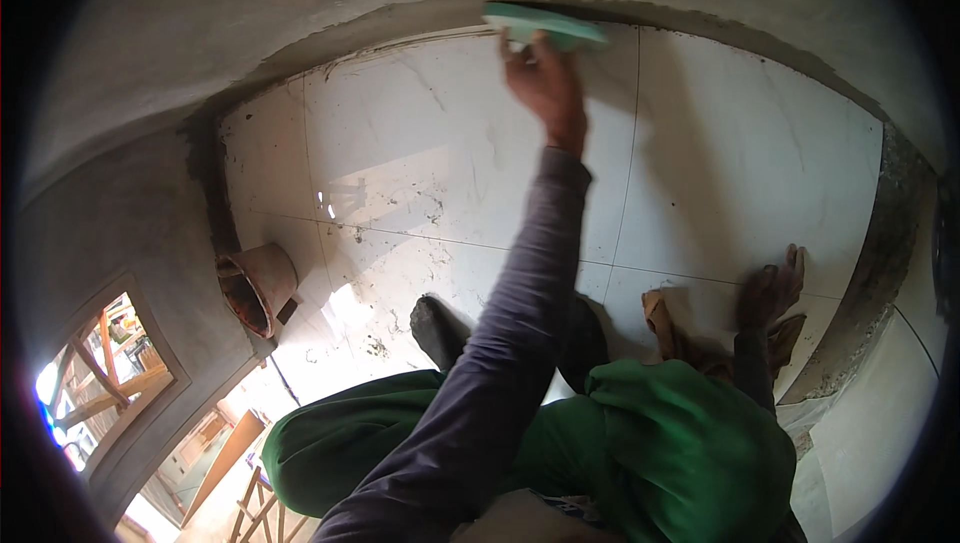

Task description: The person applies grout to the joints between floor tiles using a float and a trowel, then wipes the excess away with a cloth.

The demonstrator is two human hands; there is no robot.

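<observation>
My left hand [545,88] reaches far forward and grips a pale green plastering float [550,25]. The float meets the strip of grey mortar [420,18] where the wall joins the tiled floor. Its handle is mostly hidden by my fingers. Over on the right, my right hand [772,293] rests on a white floor tile [740,153] with its fingers stretched out, holding nothing. Close beside that hand lies a crumpled brown cloth or bag [690,343], partly covered by my knee and arm.
On the left a mortar-stained bucket [262,288] stands near the wall, seeming tilted in this view. Crumbs of mortar [375,346] are scattered over the left tiles. My dark-covered foot [436,331] is on the floor. A window opening [115,373] and rough right edge [875,273] border the space.
</observation>
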